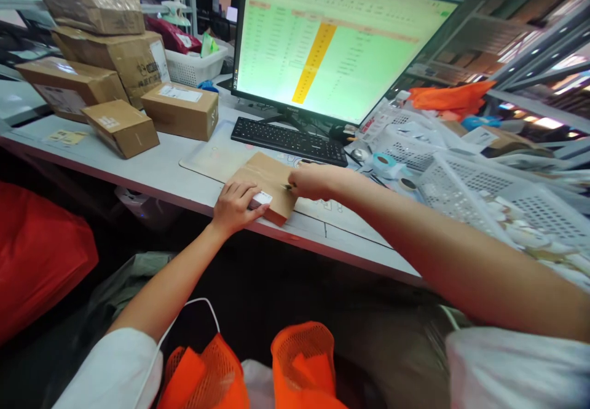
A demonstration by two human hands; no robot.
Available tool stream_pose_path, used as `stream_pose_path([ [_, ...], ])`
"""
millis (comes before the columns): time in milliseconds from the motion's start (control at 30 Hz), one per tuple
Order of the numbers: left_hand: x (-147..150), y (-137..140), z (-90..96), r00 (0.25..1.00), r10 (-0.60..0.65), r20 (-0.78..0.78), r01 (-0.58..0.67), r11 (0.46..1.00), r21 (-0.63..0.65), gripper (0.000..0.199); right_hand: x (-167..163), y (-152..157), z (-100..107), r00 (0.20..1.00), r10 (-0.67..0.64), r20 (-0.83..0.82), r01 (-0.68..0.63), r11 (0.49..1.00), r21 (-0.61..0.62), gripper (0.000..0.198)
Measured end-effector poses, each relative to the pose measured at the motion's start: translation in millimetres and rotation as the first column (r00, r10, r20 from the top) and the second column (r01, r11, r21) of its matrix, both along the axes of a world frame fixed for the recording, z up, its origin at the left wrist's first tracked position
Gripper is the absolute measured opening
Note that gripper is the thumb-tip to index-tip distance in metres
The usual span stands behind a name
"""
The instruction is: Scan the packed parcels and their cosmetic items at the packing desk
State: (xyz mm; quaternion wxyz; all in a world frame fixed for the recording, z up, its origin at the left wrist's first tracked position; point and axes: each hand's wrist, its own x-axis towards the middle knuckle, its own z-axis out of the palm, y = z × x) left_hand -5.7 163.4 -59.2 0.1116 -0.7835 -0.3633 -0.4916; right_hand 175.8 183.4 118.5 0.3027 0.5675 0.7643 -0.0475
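A small brown cardboard box [265, 174] lies at the front edge of the desk, on a pale printed mat [209, 160]. My left hand [234, 206] rests on its near left part, with a small white box [261, 198] held between thumb and fingers. Over the right side of the cardboard box, my right hand [313, 180] is closed around a slim dark tool [287, 186]. The tool's tip points at the cardboard; most of it is hidden in my fist, so whether it is a pen or a knife is unclear.
Behind my hands are a black keyboard [288, 140] and a monitor [332, 46] with a spreadsheet. Taped cartons [179, 111] are stacked at the left. To the right are tape rolls [385, 162] and white plastic baskets [502, 181]. A red bag [41, 261] is below left.
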Motion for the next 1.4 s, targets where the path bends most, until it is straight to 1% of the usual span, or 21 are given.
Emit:
stream_pose_path([
  [67, 0, -1, 0.9, 1.000, -0.001, -0.008, 0.001, 0.999, -0.032, 0.039, 33, -11, -2, 0.992, -0.121, -0.027, 0.120, 0.992, -0.044, 0.022],
  [100, 0, -2, 1.3, 1.000, 0.000, -0.016, -0.001, 0.998, -0.059, 0.042, 49, -14, -6, 0.986, -0.166, -0.033, 0.165, 0.986, -0.036, 0.021],
  [133, 0, -3, 1.7, 1.000, 0.003, -0.028, -0.005, 0.996, -0.088, 0.046, 63, -16, -13, 0.982, -0.187, -0.037, 0.188, 0.982, 0.009, 0.020],
  [200, -1, -5, 2.8, 0.998, 0.005, -0.070, -0.015, 0.990, -0.142, 0.055, 88, -18, -31, 0.983, -0.176, -0.051, 0.183, 0.964, 0.191, 0.022],
  [267, -2, -6, 5.1, 0.993, 0.003, -0.119, -0.024, 0.984, -0.177, 0.062, 103, -19, -54, 0.984, -0.155, -0.092, 0.178, 0.914, 0.364, 0.031],
  [333, -2, -6, 9.7, 0.987, -0.006, -0.159, -0.026, 0.980, -0.200, 0.064, 109, -20, -75, 0.976, -0.162, -0.144, 0.209, 0.882, 0.422, 0.039],
  [400, -2, -4, 16.5, 0.982, -0.042, -0.186, 0.000, 0.975, -0.222, 0.061, 106, -19, -85, 0.967, -0.172, -0.185, 0.235, 0.881, 0.411, 0.040],
  [500, -1, 2, 27.3, 0.963, -0.168, -0.211, 0.113, 0.961, -0.251, 0.058, 90, -14, -79, 0.946, -0.130, -0.295, 0.261, 0.847, 0.464, 0.040],
  [567, 0, 7, 31.8, 0.948, -0.234, -0.213, 0.172, 0.946, -0.274, 0.057, 75, -7, -68, 0.907, -0.024, -0.421, 0.255, 0.827, 0.501, 0.040],
  [600, 0, 9, 32.9, 0.945, -0.249, -0.214, 0.183, 0.941, -0.285, 0.058, 67, -2, -62, 0.878, 0.042, -0.477, 0.233, 0.833, 0.502, 0.041],
  [667, 0, 13, 33.1, 0.942, -0.255, -0.220, 0.183, 0.936, -0.300, 0.062, 51, 9, -56, 0.830, 0.145, -0.538, 0.148, 0.874, 0.464, 0.046],
  [733, 0, 14, 32.1, 0.941, -0.249, -0.229, 0.174, 0.936, -0.306, 0.065, 38, 18, -55, 0.829, 0.189, -0.527, 0.056, 0.909, 0.413, 0.056],
  [800, 0, 15, 31.4, 0.940, -0.245, -0.238, 0.166, 0.937, -0.308, 0.067, 29, 24, -59, 0.853, 0.208, -0.480, 0.000, 0.918, 0.397, 0.059],
  [900, 0, 14, 32.0, 0.940, -0.249, -0.235, 0.174, 0.938, -0.300, 0.067, 19, 22, -64, 0.887, 0.252, -0.387, -0.069, 0.901, 0.428, 0.049],
  [1000, 1, 14, 32.6, 0.943, -0.240, -0.231, 0.169, 0.943, -0.287, 0.066, 18, 18, -60, 0.912, 0.304, -0.277, -0.149, 0.871, 0.468, 0.037],
  [1033, 2, 14, 32.2, 0.945, -0.231, -0.231, 0.161, 0.945, -0.286, 0.067, 20, 19, -56, 0.922, 0.293, -0.252, -0.133, 0.853, 0.505, 0.035],
  [1067, 2, 14, 31.5, 0.947, -0.225, -0.229, 0.156, 0.946, -0.286, 0.068, 24, 22, -52, 0.937, 0.254, -0.241, -0.081, 0.828, 0.555, 0.035],
  [1167, 3, 12, 28.5, 0.948, -0.234, -0.215, 0.170, 0.945, -0.280, 0.069, 42, 41, -38, 0.954, 0.070, -0.293, 0.151, 0.729, 0.667, 0.038],
  [1200, 3, 12, 28.3, 0.948, -0.233, -0.215, 0.170, 0.947, -0.274, 0.069, 47, 48, -36, 0.946, 0.028, -0.323, 0.207, 0.714, 0.669, 0.038],
  [1300, 5, 12, 35.1, 0.947, -0.214, -0.240, 0.148, 0.952, -0.267, 0.068, 52, 63, -39, 0.912, -0.011, -0.411, 0.293, 0.718, 0.631, 0.040],
  [1400, 9, 23, 53.9, 0.915, -0.261, -0.307, 0.159, 0.934, -0.320, 0.054, 44, 66, -51, 0.880, -0.012, -0.475, 0.365, 0.658, 0.659, 0.044],
])
